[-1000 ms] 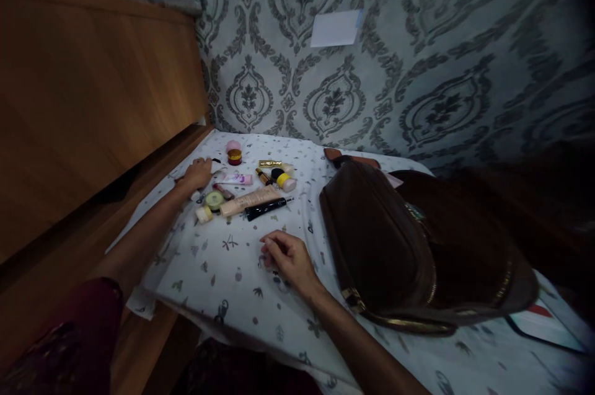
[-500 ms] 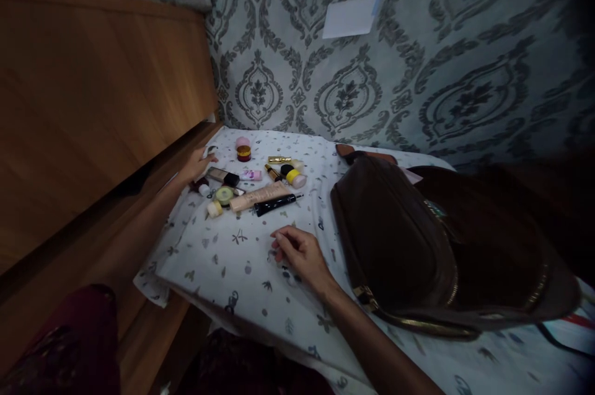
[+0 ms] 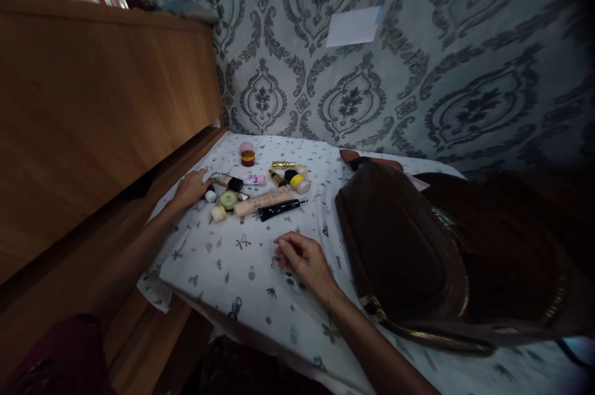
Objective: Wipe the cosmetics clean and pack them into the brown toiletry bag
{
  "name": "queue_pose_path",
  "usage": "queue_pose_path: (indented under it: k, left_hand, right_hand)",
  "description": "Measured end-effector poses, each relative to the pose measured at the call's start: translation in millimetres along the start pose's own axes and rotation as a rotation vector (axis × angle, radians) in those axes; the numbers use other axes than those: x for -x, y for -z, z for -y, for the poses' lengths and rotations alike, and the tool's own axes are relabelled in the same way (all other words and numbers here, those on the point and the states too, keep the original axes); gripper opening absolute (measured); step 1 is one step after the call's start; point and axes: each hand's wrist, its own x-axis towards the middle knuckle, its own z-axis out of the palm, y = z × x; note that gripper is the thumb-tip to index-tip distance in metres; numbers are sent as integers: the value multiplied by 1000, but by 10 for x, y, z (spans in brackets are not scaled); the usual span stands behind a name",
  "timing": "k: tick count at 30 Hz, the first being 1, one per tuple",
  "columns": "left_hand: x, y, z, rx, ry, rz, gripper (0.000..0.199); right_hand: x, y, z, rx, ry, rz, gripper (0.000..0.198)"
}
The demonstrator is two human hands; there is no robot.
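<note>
My left hand [image 3: 191,187] lies at the left end of a group of cosmetics, fingers spread. Its thumb is beside a black-capped foundation bottle [image 3: 227,181] and a small dark bottle with a white cap [image 3: 211,195]; whether it touches them I cannot tell. My right hand [image 3: 304,258] rests on the cloth, loosely curled with a gap at the thumb and nothing visible in it. Between the hands are a beige tube [image 3: 263,201], a black tube [image 3: 279,209], a round green compact [image 3: 228,199], a pink tube [image 3: 253,180] and a yellow-banded jar [image 3: 297,181].
A large brown bag [image 3: 395,240] stands on the right of the patterned white cloth [image 3: 223,283]. Farther back are a dark red jar [image 3: 248,158] and a gold tube [image 3: 283,165]. A wooden panel [image 3: 116,79] borders the left, and a papered wall [image 3: 297,85] rises behind.
My left hand has shifted slightly nearer to me, with its fingers lower beside the small dark bottle. The right hand stays in the same pose. The whole view has tilted up a little.
</note>
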Motion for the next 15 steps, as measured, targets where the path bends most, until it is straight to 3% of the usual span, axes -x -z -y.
queue_pose_path:
  k: [7, 15]
  left_hand:
    - [227, 48, -135, -161, 107, -60, 40]
    - [418, 166, -86, -99, 79, -97, 35]
  right_hand:
    - [19, -14, 16, 5, 4, -3, 29]
    - [27, -24, 40, -16, 1, 21, 30]
